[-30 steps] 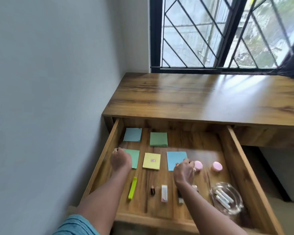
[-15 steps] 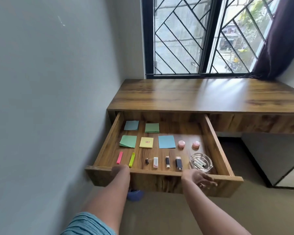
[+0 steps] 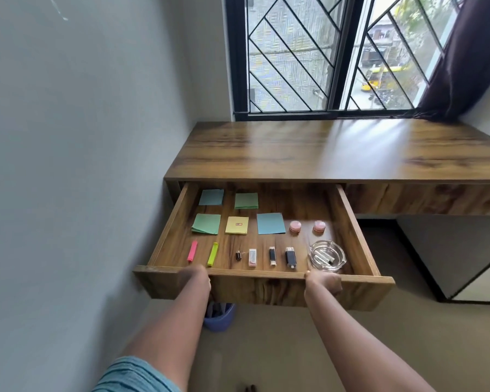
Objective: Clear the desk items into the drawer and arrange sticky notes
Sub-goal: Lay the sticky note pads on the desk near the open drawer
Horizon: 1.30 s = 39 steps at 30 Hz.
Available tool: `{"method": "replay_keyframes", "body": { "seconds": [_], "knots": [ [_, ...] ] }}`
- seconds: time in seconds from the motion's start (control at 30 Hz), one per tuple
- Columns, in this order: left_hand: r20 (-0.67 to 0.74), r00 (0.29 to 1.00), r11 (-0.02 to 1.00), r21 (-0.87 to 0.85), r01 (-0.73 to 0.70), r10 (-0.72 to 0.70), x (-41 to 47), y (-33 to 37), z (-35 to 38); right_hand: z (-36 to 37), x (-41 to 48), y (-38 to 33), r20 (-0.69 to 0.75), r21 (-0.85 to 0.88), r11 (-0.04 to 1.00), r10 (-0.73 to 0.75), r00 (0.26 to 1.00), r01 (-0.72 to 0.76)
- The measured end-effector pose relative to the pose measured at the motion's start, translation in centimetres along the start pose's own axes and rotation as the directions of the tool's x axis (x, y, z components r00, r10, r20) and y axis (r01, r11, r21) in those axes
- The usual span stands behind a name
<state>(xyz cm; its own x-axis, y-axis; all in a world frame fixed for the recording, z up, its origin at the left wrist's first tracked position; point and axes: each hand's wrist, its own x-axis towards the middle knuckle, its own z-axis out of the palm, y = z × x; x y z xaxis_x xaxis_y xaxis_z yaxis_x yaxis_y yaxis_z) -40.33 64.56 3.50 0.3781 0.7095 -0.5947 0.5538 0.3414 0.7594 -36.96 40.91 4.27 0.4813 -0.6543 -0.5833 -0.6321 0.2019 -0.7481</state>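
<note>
The wooden drawer stands pulled out below the desk top. Inside lie several sticky note pads: blue, green, green, yellow and blue. Along the front row lie a pink marker, a yellow-green marker, several small USB-like sticks and a glass ashtray. Two pink round caps sit behind the ashtray. My left hand and my right hand both grip the drawer front's top edge.
A grey wall runs close on the left. A barred window and a dark curtain are behind the desk. A blue bin stands on the floor under the drawer, and a white cabinet stands at the right.
Both hands have come out of the drawer, back to its front panel, and now hold its top edge. The view has pulled back and up.
</note>
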Motion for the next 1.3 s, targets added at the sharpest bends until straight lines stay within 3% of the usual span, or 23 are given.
{"method": "replay_keyframes", "body": {
  "seconds": [0.2, 0.4, 0.6, 0.77, 1.0, 1.3],
  "knots": [
    [-0.017, 1.000, 0.994, -0.110, 0.017, -0.019, 2.4, 3.8, 3.7, 3.2, 2.2, -3.3, 0.147, -0.121, 0.983, -0.122, 0.982, 0.140],
    [-0.009, 0.999, 0.986, -0.162, 0.030, -0.031, 4.2, 8.7, 8.2, 7.7, 4.5, -8.0, 0.173, -0.116, 0.987, -0.092, 0.981, 0.113],
    [-0.026, 0.999, 0.987, -0.161, 0.021, -0.026, 6.4, 13.1, 12.6, 12.5, 7.2, -12.4, 0.248, 0.046, 0.999, 0.012, 0.969, -0.025],
    [-0.024, 0.997, 0.979, -0.191, 0.065, -0.071, 8.2, 16.7, 15.3, 16.6, 9.3, -15.0, 0.149, 0.209, 0.974, 0.056, 0.987, -0.086],
    [0.045, 0.992, 0.940, -0.316, 0.127, -0.118, 10.8, 20.7, 18.0, 19.2, 9.4, -19.1, 0.262, 0.591, 0.782, 0.045, 0.964, -0.197],
    [0.177, 0.977, 0.879, -0.440, 0.185, -0.117, 12.9, 23.0, 21.0, 22.5, 11.5, -21.3, 0.220, 0.592, 0.781, 0.077, 0.972, -0.196]
  ]
}}
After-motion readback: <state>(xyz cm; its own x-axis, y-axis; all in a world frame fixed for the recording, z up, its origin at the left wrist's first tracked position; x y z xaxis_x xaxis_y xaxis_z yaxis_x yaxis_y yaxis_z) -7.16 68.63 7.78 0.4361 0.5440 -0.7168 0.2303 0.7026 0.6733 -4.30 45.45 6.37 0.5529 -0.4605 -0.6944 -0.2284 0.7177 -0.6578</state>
